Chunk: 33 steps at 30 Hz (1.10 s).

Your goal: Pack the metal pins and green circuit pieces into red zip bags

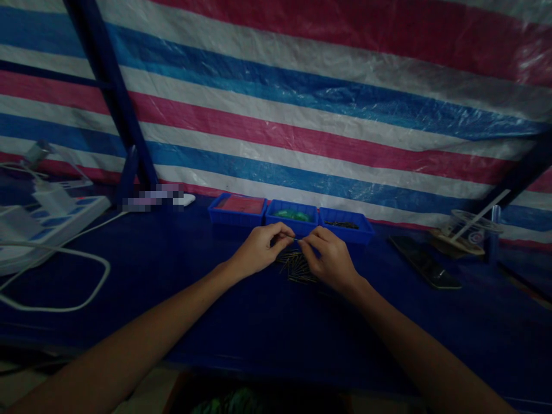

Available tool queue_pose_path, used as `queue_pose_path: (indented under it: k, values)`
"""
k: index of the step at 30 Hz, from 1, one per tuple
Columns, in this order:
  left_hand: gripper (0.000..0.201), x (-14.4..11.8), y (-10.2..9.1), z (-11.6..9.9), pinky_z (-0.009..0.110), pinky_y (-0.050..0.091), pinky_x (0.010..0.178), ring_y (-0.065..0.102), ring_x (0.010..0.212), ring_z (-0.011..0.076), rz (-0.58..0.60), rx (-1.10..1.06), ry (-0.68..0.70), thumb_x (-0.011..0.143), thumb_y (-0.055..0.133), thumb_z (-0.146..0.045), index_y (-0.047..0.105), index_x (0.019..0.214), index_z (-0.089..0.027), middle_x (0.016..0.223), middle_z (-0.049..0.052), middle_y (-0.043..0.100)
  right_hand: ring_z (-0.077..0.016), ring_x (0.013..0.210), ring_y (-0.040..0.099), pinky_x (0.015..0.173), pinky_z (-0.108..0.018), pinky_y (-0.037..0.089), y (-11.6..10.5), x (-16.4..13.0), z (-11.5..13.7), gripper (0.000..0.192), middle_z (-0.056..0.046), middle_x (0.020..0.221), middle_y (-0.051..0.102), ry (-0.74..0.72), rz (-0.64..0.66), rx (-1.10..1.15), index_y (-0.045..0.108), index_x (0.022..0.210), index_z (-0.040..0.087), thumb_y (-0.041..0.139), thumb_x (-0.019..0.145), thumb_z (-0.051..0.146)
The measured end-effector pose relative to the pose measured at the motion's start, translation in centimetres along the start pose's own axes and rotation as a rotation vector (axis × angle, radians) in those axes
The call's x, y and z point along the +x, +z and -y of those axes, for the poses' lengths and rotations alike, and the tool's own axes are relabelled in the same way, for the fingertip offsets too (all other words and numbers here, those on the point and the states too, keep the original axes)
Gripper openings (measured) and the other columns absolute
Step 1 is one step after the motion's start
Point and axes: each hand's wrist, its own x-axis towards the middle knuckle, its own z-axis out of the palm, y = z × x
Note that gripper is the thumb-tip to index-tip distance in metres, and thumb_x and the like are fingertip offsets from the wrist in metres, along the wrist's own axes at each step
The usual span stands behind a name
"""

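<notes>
- White power strip [52,221] and its looping cable [64,287] sit far to my left on the blue table [172,287], well clear of the work.
- My left hand [259,250] is pinched narrow, thumb and forefinger closed on one end of a thin pin [296,238].
- That pin lies roughly level, long axis left to right, bridging the two hands; each hand is about equally near it. In this dim light I think it is metal, but I cannot be sure.
- Just below and between the hands lies a pile of pins [297,267], loose on the table, touching neither wrist.
- My right hand [330,259] is pinched too, fingertips meeting the pin's other end.
- Behind the hands stand three blue trays in a row: the red tray [237,208], the green tray [292,217], the dark tray [345,226]; nothing blocks the way to them.
- Further right lie a phone [425,263] and a clear tub [472,230], well apart.
</notes>
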Motion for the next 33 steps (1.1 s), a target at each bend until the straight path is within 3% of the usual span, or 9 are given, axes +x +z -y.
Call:
queue_pose_path:
  k: [5,9,13,17,21,26,33]
  values:
    - [0.025,0.0,-0.4,-0.6,0.025,0.041,0.066,0.056,0.069,0.0122,0.023,0.123,0.042,0.087,0.041,-0.028,0.061,0.078,-0.016,0.073,0.002,0.063,-0.0152,0.075,0.056,0.069,-0.027,0.044,0.1,-0.1,0.5,0.019,-0.006,0.079,0.060,-0.024,-0.034,0.025,0.061,0.089,0.016,0.046,0.087,0.026]
    - [0.033,0.1,0.1,-0.1,0.026,0.040,0.063,0.056,0.065,0.0130,0.087,0.190,-0.034,0.089,0.037,-0.033,0.062,0.079,-0.015,0.072,0.003,0.063,-0.0149,0.071,0.055,0.067,-0.027,0.042,-0.5,0.4,-0.5,0.024,-0.005,0.073,0.059,-0.031,-0.088,-0.060,0.061,0.079,0.017,0.041,0.089,0.026]
    - [0.027,0.6,1.0,1.4,0.031,0.041,0.071,0.057,0.081,0.0193,0.154,0.399,-0.086,0.084,0.048,-0.037,0.064,0.089,-0.016,0.085,0.007,0.064,-0.0190,0.075,0.055,0.068,-0.031,0.041,-1.6,0.9,-4.4,0.028,-0.009,0.078,0.060,0.235,-0.243,-0.293,0.061,0.083,0.016,0.039,0.089,0.031]
    - [0.018,1.0,1.3,2.7,0.035,0.040,0.074,0.055,0.089,0.0239,0.245,0.548,-0.145,0.081,0.051,-0.029,0.064,0.086,-0.019,0.093,0.006,0.063,-0.0251,0.086,0.054,0.072,-0.035,0.041,-1.7,0.5,-6.9,0.031,-0.013,0.091,0.060,0.369,-0.185,-0.400,0.058,0.100,0.013,0.047,0.084,0.037]
    - [0.018,1.0,1.1,3.0,0.034,0.040,0.073,0.056,0.084,0.0215,0.257,0.513,-0.153,0.081,0.044,-0.019,0.062,0.079,-0.018,0.088,0.005,0.063,-0.0232,0.086,0.055,0.077,-0.035,0.042,-0.2,0.2,-4.6,0.024,-0.010,0.089,0.061,0.247,-0.032,-0.233,0.059,0.096,0.015,0.047,0.085,0.033]
    - [0.020,0.9,0.7,1.9,0.029,0.040,0.070,0.056,0.077,0.0170,0.182,0.295,-0.123,0.085,0.040,-0.021,0.059,0.081,-0.015,0.082,0.005,0.064,-0.0191,0.085,0.055,0.077,-0.033,0.043,1.4,0.1,-1.3,0.017,-0.008,0.089,0.062,0.036,0.140,-0.049,0.058,0.096,0.017,0.050,0.085,0.027]
    - [0.020,0.4,0.0,0.7,0.028,0.039,0.065,0.054,0.069,0.0149,0.097,0.196,-0.057,0.085,0.044,-0.030,0.059,0.081,-0.016,0.076,0.004,0.062,-0.0159,0.074,0.054,0.071,-0.029,0.042,0.9,0.2,-1.0,0.019,-0.006,0.077,0.059,-0.018,0.041,-0.055,0.061,0.081,0.017,0.045,0.088,0.026]
